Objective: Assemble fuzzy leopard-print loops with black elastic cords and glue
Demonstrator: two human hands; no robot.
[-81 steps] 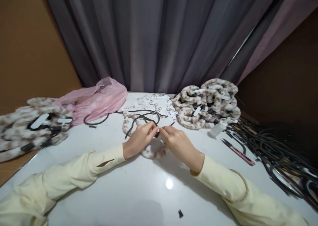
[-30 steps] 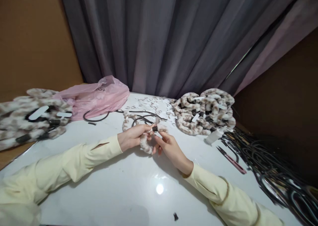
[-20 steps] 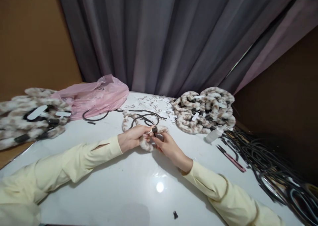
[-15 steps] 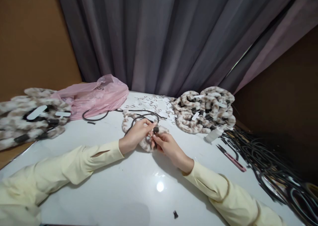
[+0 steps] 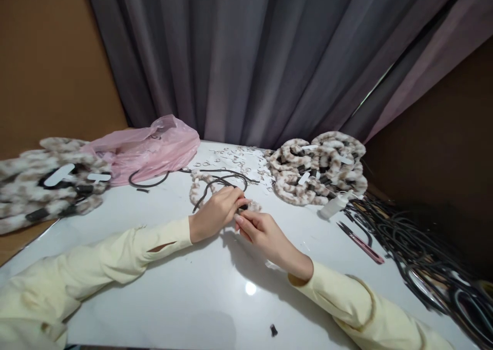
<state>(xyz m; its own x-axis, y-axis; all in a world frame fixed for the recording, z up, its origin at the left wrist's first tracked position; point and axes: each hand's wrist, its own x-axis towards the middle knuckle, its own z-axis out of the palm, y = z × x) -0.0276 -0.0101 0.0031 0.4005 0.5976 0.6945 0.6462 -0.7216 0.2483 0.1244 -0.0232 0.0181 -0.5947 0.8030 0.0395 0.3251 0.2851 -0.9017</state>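
My left hand [image 5: 219,212] is closed, palm turned down, over a small black sleeve [image 5: 243,207] at the middle of the table. Thumb and fingers of my right hand [image 5: 267,233] are pinched together at the same piece, right against the left fingertips. White-and-brown fluffy cord [image 5: 198,183] shows in part behind the hands, and most of it is hidden by them. Black elastic cord [image 5: 227,174] lies in loose loops just beyond the left hand. Exactly what sits between the right fingertips is too small to make out.
Fluffy loops with white tags are piled at the left [image 5: 23,186] and at the back right [image 5: 339,155]. A pink plastic bag [image 5: 154,150], small clear rings [image 5: 234,157], a white bottle [image 5: 334,206], pink-handled snips [image 5: 362,243] and tangled black cords [image 5: 404,247] lie around.
Both hands have drawn closer together around the black sleeve, and the left hand has turned over it. The fluffy part below the hands is no longer visible.
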